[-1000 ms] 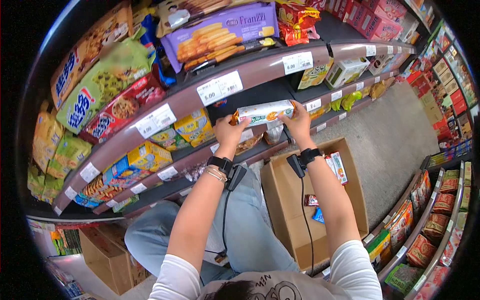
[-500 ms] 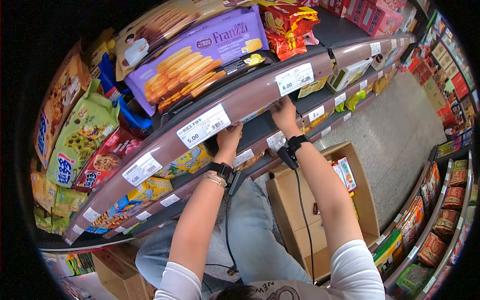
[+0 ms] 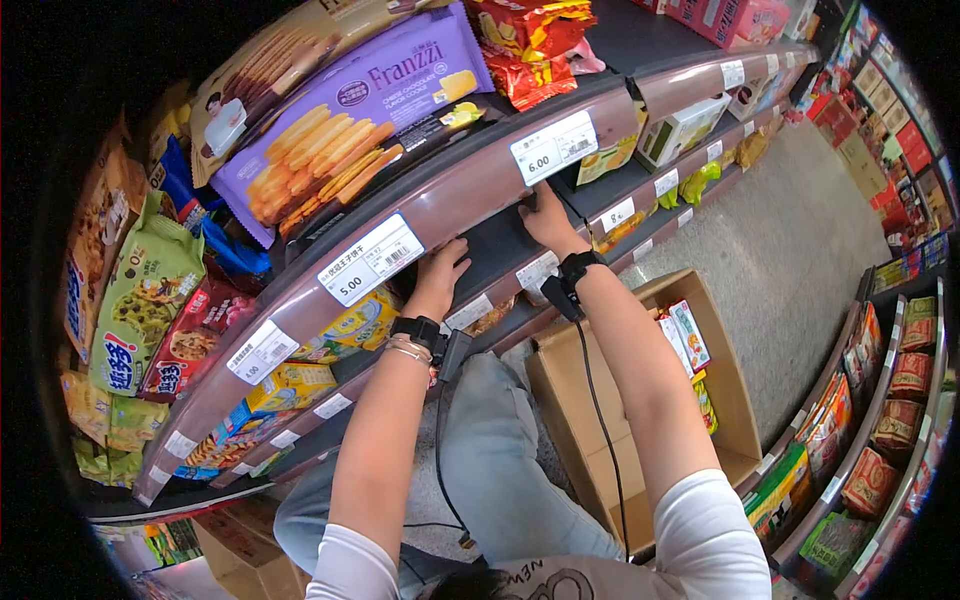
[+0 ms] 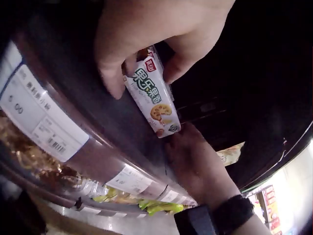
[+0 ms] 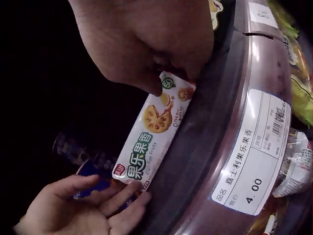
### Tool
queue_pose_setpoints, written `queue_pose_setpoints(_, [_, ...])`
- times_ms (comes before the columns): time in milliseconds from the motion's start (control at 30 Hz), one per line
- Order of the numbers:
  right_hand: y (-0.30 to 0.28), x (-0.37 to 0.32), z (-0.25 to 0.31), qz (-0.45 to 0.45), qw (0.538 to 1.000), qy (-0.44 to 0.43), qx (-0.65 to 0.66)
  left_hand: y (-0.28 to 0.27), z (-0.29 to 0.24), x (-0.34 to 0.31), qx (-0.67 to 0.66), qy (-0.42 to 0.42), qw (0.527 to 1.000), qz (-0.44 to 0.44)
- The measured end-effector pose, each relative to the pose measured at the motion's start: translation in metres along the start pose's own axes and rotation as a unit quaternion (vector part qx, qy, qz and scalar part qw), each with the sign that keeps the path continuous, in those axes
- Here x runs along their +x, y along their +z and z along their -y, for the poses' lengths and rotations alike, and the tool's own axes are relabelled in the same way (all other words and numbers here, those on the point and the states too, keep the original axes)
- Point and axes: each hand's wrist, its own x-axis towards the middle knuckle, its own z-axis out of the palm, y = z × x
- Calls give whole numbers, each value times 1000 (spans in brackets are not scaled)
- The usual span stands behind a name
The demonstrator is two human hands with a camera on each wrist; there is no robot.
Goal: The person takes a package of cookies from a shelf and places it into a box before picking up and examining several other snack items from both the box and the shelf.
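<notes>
A white biscuit pack [image 5: 150,129] with green lettering and a cookie picture lies along the front of the lower shelf, under the upper shelf's lip. In the head view that lip hides it. My right hand [image 3: 552,222] pinches one end of the pack, its fingers curled over it in the right wrist view. At the other end, my left hand [image 3: 438,275] has its fingers loosely extended, fingertips right at the wrapper and thumb apart. The left wrist view shows the pack [image 4: 154,100] stretching between both hands.
Dark blue packs [image 5: 93,171] stand deeper on the shelf. Above is the upper shelf's edge with a price tag [image 3: 553,148] and a purple cookie bag [image 3: 350,125]. An open cardboard box [image 3: 575,405] holding several snack packs stands on the floor by the legs.
Both hands have carried the white biscuit pack from in front of the shelf in under the upper lip. The left hand's fingers have since loosened at its end. The head view has shifted slightly.
</notes>
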Motion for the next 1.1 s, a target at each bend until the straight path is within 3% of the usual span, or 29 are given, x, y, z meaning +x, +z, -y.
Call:
queue_pose_setpoints(100, [-13, -15, 16, -71, 997, 7, -18, -2, 2, 0, 21, -19, 999, -41])
queue_pose_setpoints(133, [-20, -25, 26, -96, 994, 20, -39, 4, -2, -4, 43, -39, 994, -93])
queue_pose_setpoints(167, [-26, -33, 35, -124, 990, 74, -13, 10, -6, -9, 54, -46, 992, -104])
queue_pose_setpoints(200, [-25, -41, 26, -179, 984, 17, -14, 16, -7, -14, 66, -54, 990, -115])
queue_pose_setpoints(233, [-28, -50, 26, -177, 982, 30, 60, 27, -8, -21, 64, -56, 989, -121])
queue_pose_setpoints(333, [-41, -86, 29, -167, 953, 66, 245, 65, -5, -48, 96, -46, 992, -66])
queue_pose_setpoints(400, [-50, -113, 30, -186, 938, 73, 284, 96, 8, -74, 94, -68, 992, -45])
queue_pose_setpoints(467, [-69, -156, 44, -172, 922, 147, 313, 118, 36, -94, 101, -84, 991, -10])
queue_pose_setpoints(600, [-97, -245, 32, -190, 901, 207, 330, 156, 95, -149, 106, -84, 991, 22])
queue_pose_setpoints(667, [-114, -290, 16, -212, 898, 286, 260, 157, 133, -169, 180, -63, 981, 35])
queue_pose_setpoints(733, [-130, -330, -16, -248, 866, 360, 244, 155, 167, -183, 186, -101, 976, 41])
queue_pose_setpoints(833, [-153, -376, -91, -314, 849, 405, 133, 143, 222, -183, 226, -83, 970, 31])
queue_pose_setpoints(867, [-159, -385, -118, -332, 844, 416, 73, 143, 232, -182, 231, -85, 969, 25])
queue_pose_setpoints(900, [-162, -396, -148, -380, 855, 353, 14, 144, 240, -180, 236, -88, 968, 17])
queue_pose_setpoints(1000, [-188, -391, -157, -372, 802, 430, -182, 146, 249, -174, 263, -65, 962, 13])
queue_pose_setpoints(1100, [-199, -397, -185, -366, 793, 400, -278, 150, 254, -165, 269, -67, 961, 5])
